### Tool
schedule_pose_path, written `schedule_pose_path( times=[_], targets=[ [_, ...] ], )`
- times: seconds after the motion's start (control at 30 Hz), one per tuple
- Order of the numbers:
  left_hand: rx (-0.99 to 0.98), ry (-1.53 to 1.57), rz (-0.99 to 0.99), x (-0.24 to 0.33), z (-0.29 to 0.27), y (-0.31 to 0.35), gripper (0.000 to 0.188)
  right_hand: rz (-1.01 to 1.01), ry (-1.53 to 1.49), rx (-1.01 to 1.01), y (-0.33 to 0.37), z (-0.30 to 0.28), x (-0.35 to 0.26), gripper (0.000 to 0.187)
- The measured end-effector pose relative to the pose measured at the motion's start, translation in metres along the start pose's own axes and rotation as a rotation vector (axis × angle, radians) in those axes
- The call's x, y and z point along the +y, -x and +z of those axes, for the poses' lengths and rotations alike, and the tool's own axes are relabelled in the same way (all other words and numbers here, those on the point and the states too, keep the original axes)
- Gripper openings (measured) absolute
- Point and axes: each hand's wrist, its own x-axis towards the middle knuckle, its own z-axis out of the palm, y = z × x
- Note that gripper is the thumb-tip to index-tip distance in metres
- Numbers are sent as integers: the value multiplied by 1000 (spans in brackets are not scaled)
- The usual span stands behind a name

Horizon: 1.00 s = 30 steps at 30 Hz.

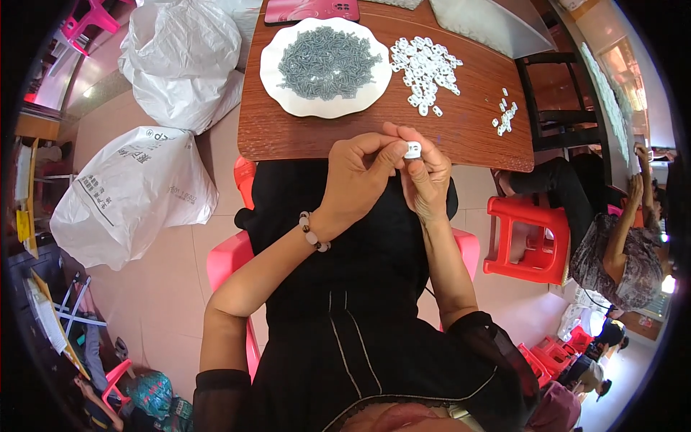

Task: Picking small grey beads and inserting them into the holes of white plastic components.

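Mid-frame, left hand [356, 183] and right hand [426, 180] pinching one small white plastic clip [412, 150]. Few finished-looking clips [505, 115] upper right; large white pile [426, 68] and grey pins on white plate [277, 90] remaining, seemingly.

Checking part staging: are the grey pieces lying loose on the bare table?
No, the grey pieces are heaped on a white plate; only the white pieces lie on the table.

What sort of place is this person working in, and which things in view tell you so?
Probably a small hand-assembly workroom. A plate heaped with grey parts and a pile of white clips lie on the table, both hands pinch one clip, and full sacks stand on the floor.
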Motion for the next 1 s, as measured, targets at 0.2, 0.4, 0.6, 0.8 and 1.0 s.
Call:
schedule_pose_path(
  times=[0.2,0.4,0.6,0.8,1.0],
  targets=[
    [12,-26,-6,-3,0,-1,19,22,0,16,0,-2,1,46],
    [21,-43,-42,-2,-1,-2,20,65,-47,38,2,-3,4,43],
    [18,10,-76,-2,-1,-2,23,87,-63,45,2,-2,3,42],
    [28,16,-107,-3,-3,-4,25,119,-72,37,2,-1,3,41],
    [20,-6,-109,-4,0,-4,26,116,-40,41,1,-1,-2,38]
  ],
)
